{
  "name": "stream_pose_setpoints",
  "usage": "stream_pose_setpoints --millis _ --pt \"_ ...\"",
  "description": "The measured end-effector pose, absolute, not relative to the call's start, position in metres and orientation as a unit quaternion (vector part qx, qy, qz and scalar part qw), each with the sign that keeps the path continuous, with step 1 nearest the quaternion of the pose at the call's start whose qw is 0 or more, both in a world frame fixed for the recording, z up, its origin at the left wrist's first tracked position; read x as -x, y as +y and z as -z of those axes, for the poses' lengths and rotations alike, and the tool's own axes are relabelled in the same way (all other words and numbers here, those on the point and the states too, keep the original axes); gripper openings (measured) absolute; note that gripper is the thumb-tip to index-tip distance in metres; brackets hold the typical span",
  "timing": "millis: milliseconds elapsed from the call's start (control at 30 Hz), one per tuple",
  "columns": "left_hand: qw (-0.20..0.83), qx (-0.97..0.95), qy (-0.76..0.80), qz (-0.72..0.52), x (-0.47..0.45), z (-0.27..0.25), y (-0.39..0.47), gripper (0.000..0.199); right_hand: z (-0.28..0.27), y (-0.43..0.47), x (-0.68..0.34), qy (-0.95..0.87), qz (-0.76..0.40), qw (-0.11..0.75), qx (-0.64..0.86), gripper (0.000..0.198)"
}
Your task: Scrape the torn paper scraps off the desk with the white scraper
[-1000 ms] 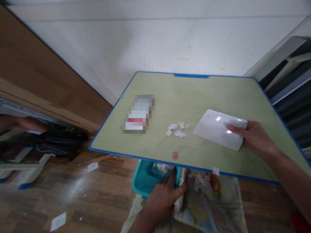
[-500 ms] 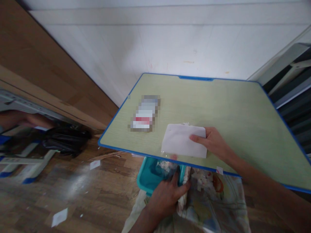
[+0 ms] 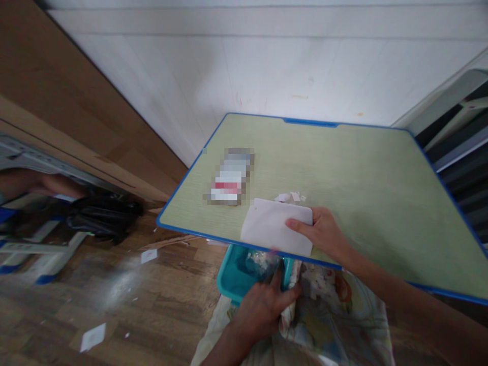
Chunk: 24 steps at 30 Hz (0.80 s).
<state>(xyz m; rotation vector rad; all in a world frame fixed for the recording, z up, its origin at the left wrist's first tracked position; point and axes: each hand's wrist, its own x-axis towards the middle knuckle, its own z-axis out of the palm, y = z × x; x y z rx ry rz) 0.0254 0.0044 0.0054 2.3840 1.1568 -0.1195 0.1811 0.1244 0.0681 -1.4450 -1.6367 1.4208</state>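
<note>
My right hand [image 3: 322,229] pinches a white card [image 3: 276,223], thumb on top, at the front edge of the green table. Small white paper scraps [image 3: 292,196] lie just behind the card. Below the table edge, a teal plastic bin [image 3: 229,282] holds white scraps and something clear and shiny. My left hand [image 3: 263,305] grips the bin's right side, fingers inside and thumb over a bunched cloth edge. Some of its fingertips are hidden. The patterned cloth [image 3: 324,325] covers my lap and bears more scraps.
The green table [image 3: 351,173] has a blue rim and a blurred-out phone-like object [image 3: 231,178] on its left. Paper pieces [image 3: 93,337] lie on the wooden floor. At the left are a black bag [image 3: 102,218], a step frame [image 3: 49,254] and part of another person [image 3: 41,183].
My right hand has slid the card left and toward the front table edge. Scraps behind it show more fully. My left hand stays at the bin.
</note>
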Motion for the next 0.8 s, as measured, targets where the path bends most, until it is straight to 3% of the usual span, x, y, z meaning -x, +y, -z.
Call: stream_pose_setpoints --millis 333,567,667,800 --pt "0.241 -0.874 0.419 0.042 -0.025 -0.002 0.005 0.068 -0.087 0.117 -0.181 -0.562 -0.551 0.288 0.546 0.028" --pt "0.241 -0.872 0.422 0.056 -0.026 -0.005 0.005 0.07 -0.099 0.123 -0.25 -0.486 -0.472 0.374 0.633 0.021" --pt "0.243 -0.872 0.42 0.064 -0.026 -0.005 0.005 0.069 -0.092 0.117 -0.281 -0.459 -0.438 0.353 0.688 0.02" --pt "0.242 -0.869 0.424 0.075 -0.026 -0.005 0.005 0.072 -0.084 0.104 -0.316 -0.445 -0.478 0.297 0.696 0.02"
